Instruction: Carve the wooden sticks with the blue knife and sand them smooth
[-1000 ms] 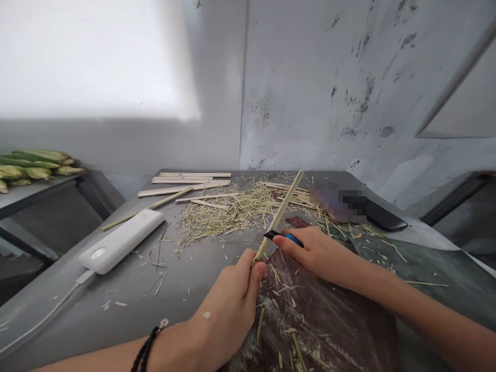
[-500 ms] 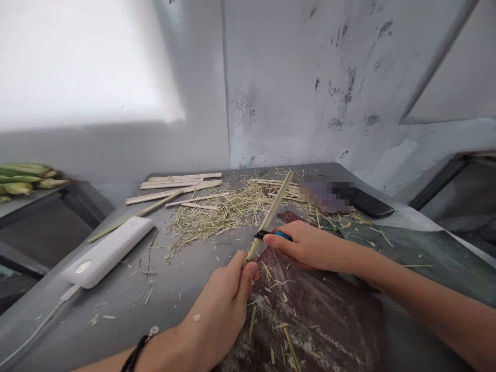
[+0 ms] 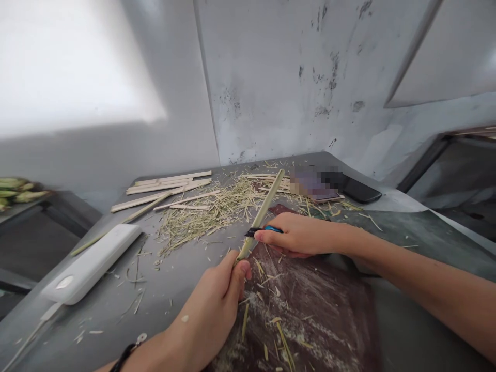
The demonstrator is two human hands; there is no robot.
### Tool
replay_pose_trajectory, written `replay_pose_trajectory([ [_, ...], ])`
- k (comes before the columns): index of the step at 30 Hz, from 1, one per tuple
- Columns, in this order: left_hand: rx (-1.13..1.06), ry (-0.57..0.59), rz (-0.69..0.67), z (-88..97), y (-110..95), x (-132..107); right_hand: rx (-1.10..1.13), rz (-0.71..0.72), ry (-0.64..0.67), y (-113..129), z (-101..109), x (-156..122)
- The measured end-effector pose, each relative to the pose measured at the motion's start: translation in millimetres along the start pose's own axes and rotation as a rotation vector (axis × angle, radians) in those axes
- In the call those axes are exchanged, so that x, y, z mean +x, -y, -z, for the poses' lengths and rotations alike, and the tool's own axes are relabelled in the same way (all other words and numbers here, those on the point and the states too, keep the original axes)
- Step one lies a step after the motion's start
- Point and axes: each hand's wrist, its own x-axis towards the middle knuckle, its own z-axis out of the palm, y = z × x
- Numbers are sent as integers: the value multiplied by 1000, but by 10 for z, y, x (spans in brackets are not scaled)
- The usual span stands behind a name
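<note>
My left hand (image 3: 217, 305) is closed round the near end of a thin pale bamboo stick (image 3: 265, 202) that slants up and away over the table. My right hand (image 3: 296, 235) grips a small knife with a blue and black handle (image 3: 263, 230), its blade set against the stick just above my left fingers. Both hands work over a dark brown cutting mat (image 3: 310, 315) strewn with shavings. A heap of fine bamboo shavings (image 3: 209, 212) lies beyond the hands.
Several flat bamboo strips (image 3: 170, 182) lie at the grey table's far left. A white power bank (image 3: 91, 263) with a cable sits at left. A black phone (image 3: 358, 190) lies at the far right. Green stalks (image 3: 17, 188) rest on a side bench.
The view has swung right and slightly down, so everything has shifted left in the picture. Both hands keep the same hold on stick and knife.
</note>
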Motion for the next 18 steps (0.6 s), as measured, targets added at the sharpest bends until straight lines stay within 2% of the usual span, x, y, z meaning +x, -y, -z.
replay_pose_trajectory([
  [8,50,-9,-20,-3,32,31,13,-30,111,-68,38,33],
  [12,94,-47,-20,20,-49,31,-81,65,182,-14,18,32],
  [18,-148,-63,-24,4,19,28,-63,49,185,29,-3,-2],
])
